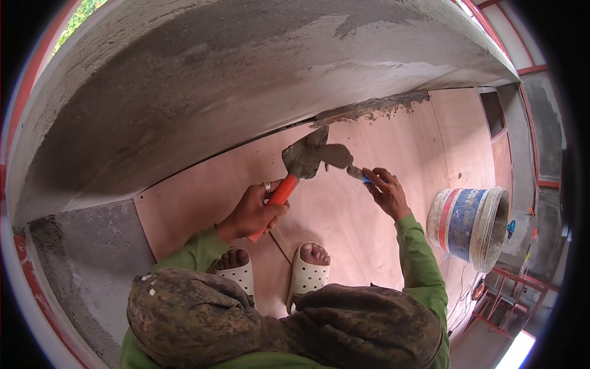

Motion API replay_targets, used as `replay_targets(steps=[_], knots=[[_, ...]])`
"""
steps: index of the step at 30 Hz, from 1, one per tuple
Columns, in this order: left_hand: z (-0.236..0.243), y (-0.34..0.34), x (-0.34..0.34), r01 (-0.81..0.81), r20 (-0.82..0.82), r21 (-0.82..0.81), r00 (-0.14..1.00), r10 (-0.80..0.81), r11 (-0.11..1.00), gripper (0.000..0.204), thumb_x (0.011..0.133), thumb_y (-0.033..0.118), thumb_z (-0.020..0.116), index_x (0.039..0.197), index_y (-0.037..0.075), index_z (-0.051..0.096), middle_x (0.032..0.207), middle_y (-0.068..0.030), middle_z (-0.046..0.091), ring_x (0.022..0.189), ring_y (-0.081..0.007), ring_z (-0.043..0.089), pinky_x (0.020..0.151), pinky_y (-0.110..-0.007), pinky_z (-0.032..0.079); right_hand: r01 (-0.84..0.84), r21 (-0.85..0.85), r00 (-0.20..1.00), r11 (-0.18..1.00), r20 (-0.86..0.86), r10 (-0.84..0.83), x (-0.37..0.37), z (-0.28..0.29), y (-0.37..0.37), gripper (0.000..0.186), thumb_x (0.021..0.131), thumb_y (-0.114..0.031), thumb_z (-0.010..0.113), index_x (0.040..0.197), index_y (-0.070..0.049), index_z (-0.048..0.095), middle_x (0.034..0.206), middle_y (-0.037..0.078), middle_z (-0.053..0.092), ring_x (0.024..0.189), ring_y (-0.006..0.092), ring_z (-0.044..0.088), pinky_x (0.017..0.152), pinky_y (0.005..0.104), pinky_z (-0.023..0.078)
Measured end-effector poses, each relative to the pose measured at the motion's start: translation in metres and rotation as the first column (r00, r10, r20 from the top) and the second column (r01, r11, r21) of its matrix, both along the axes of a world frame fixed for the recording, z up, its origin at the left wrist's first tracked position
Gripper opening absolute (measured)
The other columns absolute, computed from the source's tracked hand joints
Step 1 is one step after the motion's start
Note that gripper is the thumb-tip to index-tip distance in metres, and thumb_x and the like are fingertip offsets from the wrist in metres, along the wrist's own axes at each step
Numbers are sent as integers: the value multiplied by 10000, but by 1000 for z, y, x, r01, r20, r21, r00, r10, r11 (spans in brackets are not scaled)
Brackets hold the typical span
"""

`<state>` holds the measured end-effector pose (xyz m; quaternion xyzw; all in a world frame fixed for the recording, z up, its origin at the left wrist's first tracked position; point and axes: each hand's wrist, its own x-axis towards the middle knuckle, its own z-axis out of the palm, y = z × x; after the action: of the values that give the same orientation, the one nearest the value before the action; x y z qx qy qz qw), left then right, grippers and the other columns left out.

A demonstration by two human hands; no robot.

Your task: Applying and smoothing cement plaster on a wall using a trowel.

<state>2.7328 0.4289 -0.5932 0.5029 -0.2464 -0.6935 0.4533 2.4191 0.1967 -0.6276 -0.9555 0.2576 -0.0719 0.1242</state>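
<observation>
My left hand (255,212), with a ring on one finger, is closed round the orange handle of a trowel (279,200). Grey mortar (301,155) is heaped on that trowel's blade. Closed on a blue handle, my right hand (388,194) holds a smaller trowel (337,155). Its grey-coated blade reaches left to the mortar and overlaps the larger blade. Both tools are above a pinkish plywood sheet (362,246), short of the base of a grey cement wall (246,92). A strip of wet mortar (381,109) lies along the joint between wall and sheet.
A white bucket with red and blue bands (464,224) stands to the right. My feet, in white perforated clogs (309,275), are on the plywood. Left of it is bare grey concrete (101,252). Red metal framing (516,280) and cables are at the lower right.
</observation>
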Motion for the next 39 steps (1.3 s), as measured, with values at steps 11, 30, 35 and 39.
replay_targets(steps=[11,30,35,39], knots=[[-22,-17,1,-66,-74,57,995,70,996,583,883,92,630,1421,-30,443,902,-45,585,532,-91,535,440,-261,457,-75,-62,996,995,-57,71,48,-1,-67,398,907,-195,687,1299,-240,632,1088,10,643,875,261,658,724,420,469],[-11,28,0,102,-212,112,974,-77,988,563,883,64,619,1427,31,476,907,-14,591,567,-68,526,491,-230,464,-43,156,994,987,-92,58,51,16,-74,338,908,-179,687,1244,-176,649,1080,44,654,911,307,656,797,422,509],[-8,34,-2,144,-194,123,974,-118,982,565,887,63,625,1431,40,473,904,-10,597,566,-63,520,492,-229,470,-15,212,990,977,-131,44,58,13,-78,335,900,-156,693,1232,-164,656,1074,67,660,903,329,660,782,432,528],[-10,34,-5,180,-177,128,972,-156,975,557,891,59,618,1429,40,473,898,-8,597,562,-59,519,482,-226,480,-64,224,990,972,-110,91,63,12,-81,327,901,-147,689,1226,-152,657,1080,73,661,906,332,662,778,438,536]])
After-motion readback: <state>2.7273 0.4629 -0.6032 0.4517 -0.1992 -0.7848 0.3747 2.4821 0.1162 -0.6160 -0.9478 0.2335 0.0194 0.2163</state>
